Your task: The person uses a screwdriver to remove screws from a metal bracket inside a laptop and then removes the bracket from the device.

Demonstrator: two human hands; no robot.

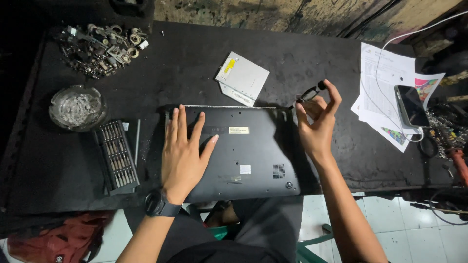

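A black laptop (248, 151) lies upside down on the dark table, its bottom cover facing up. My left hand (184, 151) rests flat on the left part of that cover, fingers spread; a black watch sits on the wrist. My right hand (318, 122) is raised at the laptop's far right corner, its fingers closed on a small dark screwdriver (312, 92) that points down toward that corner.
A silver optical drive (242, 78) lies beyond the laptop. A screwdriver bit set (116, 156) and a glass ashtray (77, 108) sit to the left, a heap of metal parts (102, 48) at the far left. Papers (385, 78), a phone (412, 106) on a white cable and tools are on the right.
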